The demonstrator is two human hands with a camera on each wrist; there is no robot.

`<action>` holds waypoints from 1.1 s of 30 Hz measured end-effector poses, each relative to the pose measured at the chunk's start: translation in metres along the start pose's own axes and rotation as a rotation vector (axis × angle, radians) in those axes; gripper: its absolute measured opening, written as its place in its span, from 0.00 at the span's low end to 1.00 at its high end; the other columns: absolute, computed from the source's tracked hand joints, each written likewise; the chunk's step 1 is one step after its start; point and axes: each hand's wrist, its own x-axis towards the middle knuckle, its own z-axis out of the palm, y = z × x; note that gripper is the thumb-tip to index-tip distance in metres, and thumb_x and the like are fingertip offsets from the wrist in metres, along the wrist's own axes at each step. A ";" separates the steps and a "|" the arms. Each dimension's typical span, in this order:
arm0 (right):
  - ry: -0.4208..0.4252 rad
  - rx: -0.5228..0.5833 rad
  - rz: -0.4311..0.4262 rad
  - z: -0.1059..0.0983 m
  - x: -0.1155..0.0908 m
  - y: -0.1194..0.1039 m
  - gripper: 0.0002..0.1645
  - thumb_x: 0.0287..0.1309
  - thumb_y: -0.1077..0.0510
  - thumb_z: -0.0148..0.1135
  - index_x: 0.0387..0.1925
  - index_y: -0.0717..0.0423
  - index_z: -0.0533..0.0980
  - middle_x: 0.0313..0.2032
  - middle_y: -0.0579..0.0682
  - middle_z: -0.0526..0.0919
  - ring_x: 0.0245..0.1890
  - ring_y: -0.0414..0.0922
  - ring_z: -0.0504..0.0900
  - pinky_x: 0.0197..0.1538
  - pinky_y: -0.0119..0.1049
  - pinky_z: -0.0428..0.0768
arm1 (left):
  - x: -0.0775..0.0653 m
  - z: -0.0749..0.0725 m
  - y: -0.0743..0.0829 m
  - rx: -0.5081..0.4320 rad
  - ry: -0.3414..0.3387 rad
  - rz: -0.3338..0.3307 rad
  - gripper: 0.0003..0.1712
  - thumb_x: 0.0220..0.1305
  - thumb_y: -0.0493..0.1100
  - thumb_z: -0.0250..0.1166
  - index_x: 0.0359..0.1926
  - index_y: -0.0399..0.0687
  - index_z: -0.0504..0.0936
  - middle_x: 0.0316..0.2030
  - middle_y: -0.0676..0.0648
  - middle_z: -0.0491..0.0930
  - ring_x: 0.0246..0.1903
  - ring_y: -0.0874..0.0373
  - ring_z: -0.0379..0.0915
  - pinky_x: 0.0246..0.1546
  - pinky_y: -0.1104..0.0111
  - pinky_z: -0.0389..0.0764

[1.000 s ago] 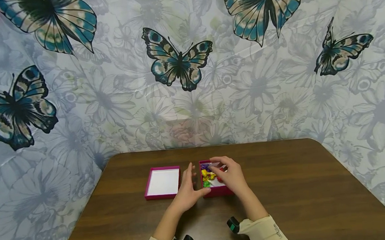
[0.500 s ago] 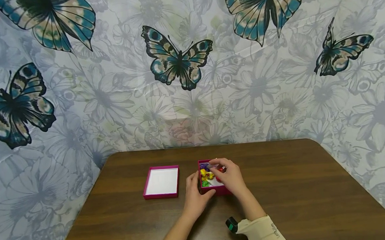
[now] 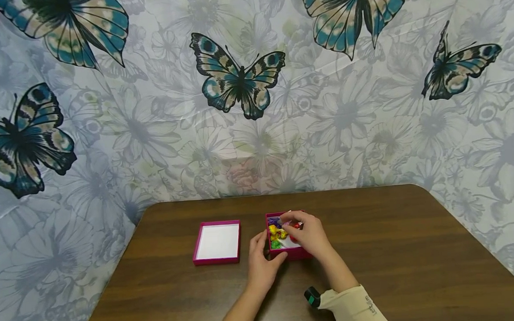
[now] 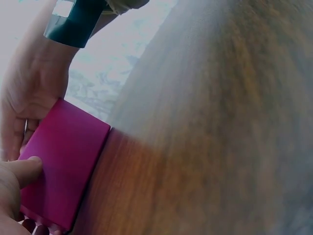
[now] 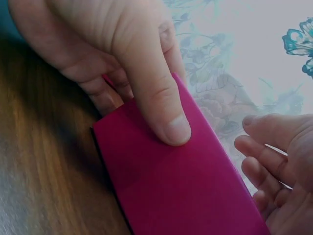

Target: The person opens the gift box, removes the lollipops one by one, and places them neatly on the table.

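A small magenta box (image 3: 294, 255) stands uncovered on the table, with shiny purple (image 3: 273, 222), yellow (image 3: 278, 233), green (image 3: 276, 244) and red pieces on its white bottom. My left hand (image 3: 261, 268) grips its near left corner. In the right wrist view the left thumb (image 5: 168, 115) presses flat on the front wall (image 5: 186, 191), and the fingers reach round the side. Over the box's right half hovers my right hand (image 3: 310, 233), fingers bent down, thumb and forefinger tips close by the purple pieces. I cannot tell whether a piece is between them.
To the left of the box lies a shallow magenta lid (image 3: 217, 241), white inside facing up. The brown wooden table (image 3: 394, 250) has rounded far corners. Behind it hangs a butterfly-print cloth (image 3: 346, 142). A dark wrist camera (image 3: 312, 297) sits by the right sleeve.
My left hand has come in from beside the box's left side and taken hold of its near left corner. The right hand stays almost still over the box.
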 end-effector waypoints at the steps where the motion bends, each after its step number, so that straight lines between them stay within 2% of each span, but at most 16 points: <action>1: -0.010 -0.010 0.004 -0.001 0.000 0.000 0.13 0.57 0.58 0.71 0.45 0.49 0.85 0.45 0.46 0.88 0.39 0.43 0.81 0.42 0.33 0.81 | 0.000 0.000 0.000 -0.005 -0.002 -0.001 0.43 0.56 0.42 0.76 0.70 0.39 0.68 0.65 0.41 0.66 0.65 0.44 0.66 0.63 0.53 0.75; 4: -0.047 -0.050 0.001 -0.003 0.002 -0.001 0.13 0.57 0.58 0.71 0.45 0.49 0.85 0.45 0.46 0.88 0.41 0.44 0.81 0.45 0.39 0.83 | 0.000 0.001 0.000 -0.014 -0.001 -0.002 0.43 0.55 0.42 0.76 0.70 0.39 0.69 0.65 0.41 0.66 0.64 0.45 0.67 0.62 0.53 0.76; 5: -0.057 -0.068 -0.014 -0.003 0.004 -0.001 0.13 0.57 0.58 0.71 0.45 0.50 0.85 0.45 0.46 0.88 0.42 0.45 0.82 0.50 0.43 0.83 | 0.001 0.001 0.000 -0.021 -0.002 -0.002 0.43 0.55 0.41 0.76 0.70 0.39 0.69 0.65 0.41 0.66 0.64 0.46 0.67 0.62 0.53 0.76; 9: -0.070 -0.118 -0.050 -0.005 0.009 -0.003 0.13 0.56 0.58 0.72 0.45 0.48 0.85 0.45 0.46 0.88 0.45 0.47 0.82 0.54 0.51 0.80 | 0.002 0.002 0.000 -0.026 -0.002 0.004 0.42 0.55 0.41 0.76 0.70 0.41 0.70 0.65 0.42 0.66 0.63 0.47 0.67 0.60 0.54 0.77; 22: -0.172 -0.283 -0.051 0.003 0.023 -0.003 0.12 0.54 0.55 0.74 0.42 0.47 0.86 0.38 0.43 0.88 0.37 0.41 0.75 0.41 0.38 0.77 | 0.000 0.001 -0.005 -0.014 0.002 0.009 0.42 0.55 0.43 0.76 0.70 0.42 0.70 0.65 0.43 0.66 0.62 0.48 0.69 0.58 0.57 0.79; 27: -0.188 -0.327 -0.071 0.009 0.026 -0.003 0.13 0.54 0.54 0.75 0.43 0.46 0.86 0.40 0.43 0.89 0.40 0.42 0.78 0.44 0.41 0.78 | 0.000 0.001 -0.004 -0.008 -0.002 0.020 0.42 0.55 0.43 0.76 0.70 0.42 0.70 0.66 0.43 0.66 0.62 0.47 0.69 0.59 0.56 0.78; 33: -0.197 -0.384 -0.095 0.014 0.027 -0.004 0.12 0.53 0.53 0.74 0.41 0.47 0.86 0.40 0.45 0.89 0.43 0.46 0.81 0.47 0.46 0.80 | 0.001 0.001 -0.003 -0.022 -0.002 0.016 0.43 0.55 0.42 0.76 0.70 0.41 0.69 0.65 0.43 0.66 0.61 0.48 0.70 0.57 0.60 0.80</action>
